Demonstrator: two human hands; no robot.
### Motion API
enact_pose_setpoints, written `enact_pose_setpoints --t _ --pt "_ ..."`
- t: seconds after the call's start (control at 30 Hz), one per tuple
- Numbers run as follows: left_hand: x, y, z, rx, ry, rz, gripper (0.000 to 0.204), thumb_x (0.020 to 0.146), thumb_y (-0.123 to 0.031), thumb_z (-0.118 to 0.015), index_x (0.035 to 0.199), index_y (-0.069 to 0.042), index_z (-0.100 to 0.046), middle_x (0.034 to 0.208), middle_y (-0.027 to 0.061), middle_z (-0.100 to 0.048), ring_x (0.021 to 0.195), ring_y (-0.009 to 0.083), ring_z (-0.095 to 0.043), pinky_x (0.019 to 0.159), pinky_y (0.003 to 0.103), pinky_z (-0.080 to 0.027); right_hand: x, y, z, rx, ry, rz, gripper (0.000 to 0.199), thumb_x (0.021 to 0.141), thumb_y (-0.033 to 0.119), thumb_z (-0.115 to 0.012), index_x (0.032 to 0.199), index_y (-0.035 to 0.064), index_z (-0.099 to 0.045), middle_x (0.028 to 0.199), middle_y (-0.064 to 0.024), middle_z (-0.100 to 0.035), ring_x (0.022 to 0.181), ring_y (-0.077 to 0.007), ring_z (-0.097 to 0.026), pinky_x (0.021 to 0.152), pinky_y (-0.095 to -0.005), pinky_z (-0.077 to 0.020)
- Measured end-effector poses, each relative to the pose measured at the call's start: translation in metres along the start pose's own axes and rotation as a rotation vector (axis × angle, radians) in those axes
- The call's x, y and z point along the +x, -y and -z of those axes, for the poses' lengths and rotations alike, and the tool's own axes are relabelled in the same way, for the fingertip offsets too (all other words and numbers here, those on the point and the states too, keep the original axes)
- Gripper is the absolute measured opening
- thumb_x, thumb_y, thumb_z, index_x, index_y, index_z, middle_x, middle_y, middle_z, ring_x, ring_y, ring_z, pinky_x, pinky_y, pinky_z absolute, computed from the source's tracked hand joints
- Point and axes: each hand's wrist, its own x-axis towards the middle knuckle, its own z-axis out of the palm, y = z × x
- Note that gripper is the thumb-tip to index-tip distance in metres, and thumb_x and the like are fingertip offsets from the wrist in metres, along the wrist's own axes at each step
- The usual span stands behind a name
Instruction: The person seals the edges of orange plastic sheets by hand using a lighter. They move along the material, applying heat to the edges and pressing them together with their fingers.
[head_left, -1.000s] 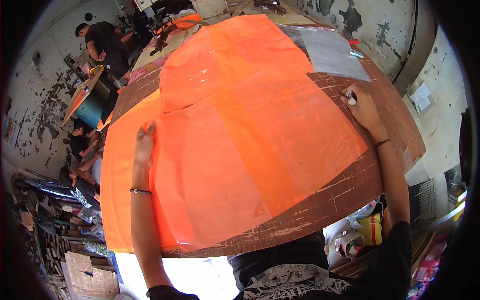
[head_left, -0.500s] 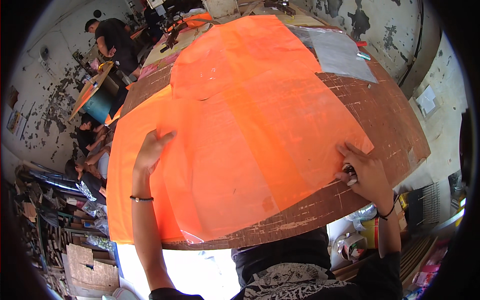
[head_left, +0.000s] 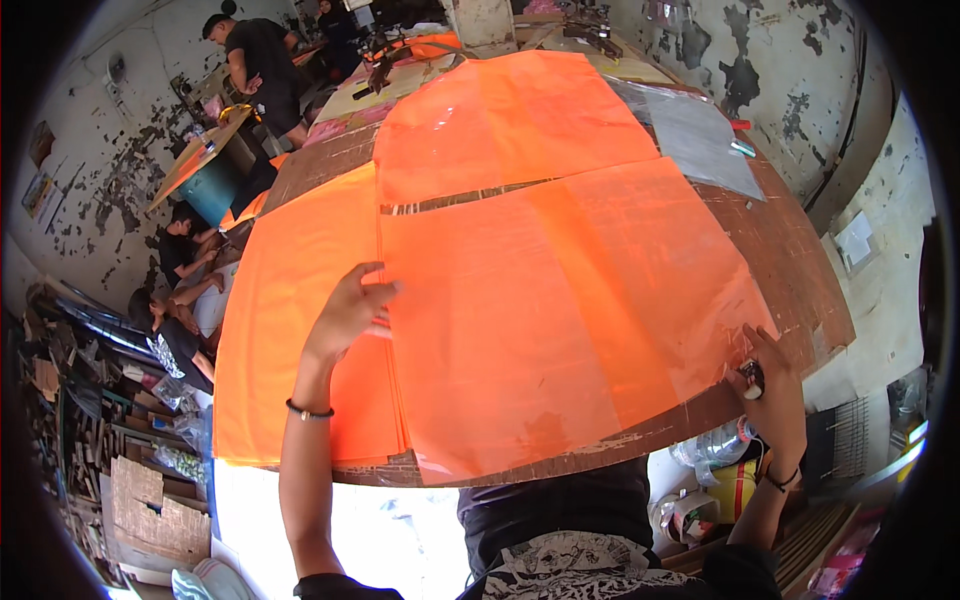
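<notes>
A thin orange sheet (head_left: 500, 330) with a darker orange band lies flat on the brown worn tabletop (head_left: 810, 290), in front of me. At its left edge is my left hand (head_left: 352, 312), thumb and fingers apart. My right hand (head_left: 772, 385) is by the sheet's right near corner, its index finger stretched along the edge. Tucked in that hand's curled fingers is a small dark and silver object (head_left: 750, 378), mostly hidden. Left of the sheet lies a stack of brighter orange fabric (head_left: 285, 330). Beyond it rests another orange piece (head_left: 520, 120), a narrow gap between them.
A grey translucent sheet (head_left: 700, 145) lies at the table's far right, near a small red item (head_left: 740, 125). A dark machine (head_left: 380, 65) stands at the far end. One person stands (head_left: 265, 75) at back left; others sit along the left. Scrap wood (head_left: 160, 510) fills the lower left.
The near orange sheet has shifted right, off much of the bright stack, and a gap now shows before the far piece. Both hands have moved right and the right one lower; the view has shifted slightly.
</notes>
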Motion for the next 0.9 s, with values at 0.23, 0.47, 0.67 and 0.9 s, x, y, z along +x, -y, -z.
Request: enact_pose_setpoints --t 0.23,0.47,0.67,0.9 --pt "-0.124 0.023 -0.046 0.009 -0.013 0.007 0.079 0.084 -0.006 -0.069 0.145 -0.005 -0.019 0.097 0.0135 -0.061 0.071 0.0155 -0.063 0.057 0.029 -0.057 -0.017 0.022 -0.028 0.355 -0.098 -0.042 0.034 0.084 0.014 -0.068 0.113 -0.0002 -0.056 0.089 -0.0138 -0.065 0.07 -0.0226 -0.06 0.064 -0.0333 -0.0475" --pt "-0.193 0.056 -0.13 -0.316 -0.29 -0.002 0.067 0.087 0.006 -0.059 0.14 -0.004 -0.019 0.093 0.018 -0.064 0.056 0.0159 -0.063 0.044 0.027 -0.053 -0.067 0.078 -0.032 1.297 0.171 -0.663 0.011 0.086 0.009 -0.065 0.088 0.0024 -0.055 0.066 -0.0069 -0.063 0.057 -0.0081 -0.056 0.051 -0.0214 -0.0427" --pt "-0.22 0.096 -0.182 -0.675 -0.608 -0.232 0.058 0.09 -0.001 -0.06 0.127 -0.014 -0.017 0.087 0.0167 -0.062 0.054 0.0214 -0.061 0.044 0.031 -0.051 -0.093 0.112 -0.061 1.502 0.691 -0.593 0.015 0.085 0.011 -0.065 0.092 0.0002 -0.057 0.083 -0.0102 -0.067 0.059 -0.0086 -0.056 0.054 -0.0204 -0.0432" --pt "-0.223 0.133 -0.199 -0.888 -0.375 -0.005 0.043 0.094 -0.029 -0.058 0.112 0.007 -0.045 0.073 0.0179 -0.062 0.056 0.0242 -0.061 0.044 0.033 -0.05 -0.089 0.15 -0.078 1.575 0.532 -0.678 0.019 0.096 0.018 -0.055 0.094 -0.0011 -0.057 0.083 -0.0104 -0.066 0.055 -0.0064 -0.05 0.049 -0.0207 -0.0401"
